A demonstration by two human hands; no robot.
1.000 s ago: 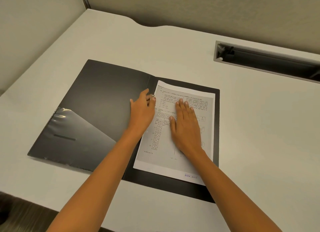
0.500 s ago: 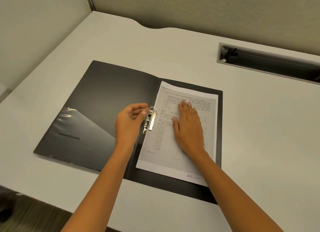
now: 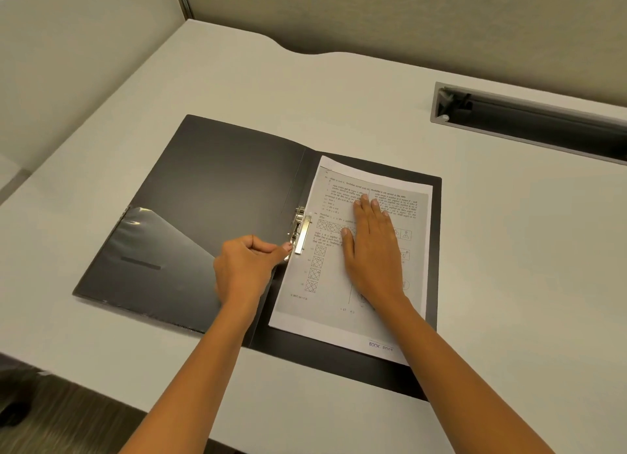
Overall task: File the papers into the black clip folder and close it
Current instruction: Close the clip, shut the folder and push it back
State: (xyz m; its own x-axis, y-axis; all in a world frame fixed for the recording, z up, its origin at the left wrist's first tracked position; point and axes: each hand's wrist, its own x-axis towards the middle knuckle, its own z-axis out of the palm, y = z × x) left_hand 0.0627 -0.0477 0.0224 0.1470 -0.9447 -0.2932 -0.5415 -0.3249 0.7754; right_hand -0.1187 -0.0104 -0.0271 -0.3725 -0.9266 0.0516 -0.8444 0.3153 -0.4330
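Note:
The black clip folder (image 3: 217, 182) lies open flat on the white desk. A stack of printed papers (image 3: 336, 284) rests on its right half, the left edge lying under the metal clip (image 3: 300, 229) by the spine. My right hand (image 3: 373, 250) presses flat on the papers, fingers spread. Beside the spine, my left hand (image 3: 244, 267) is curled into a loose fist, its thumb tip touching the near end of the clip lever. A clear pocket (image 3: 152, 260) covers the lower part of the left cover.
A recessed grey cable tray (image 3: 529, 121) is set into the white desk (image 3: 509, 250) at the back right. Partition walls stand behind and to the left. The desk's front edge runs below the folder, with dark floor beyond.
My left hand slid back off the spine towards me, uncovering the metal clip, and now touches the clip's near end with the thumb. My right hand stayed pressed on the papers.

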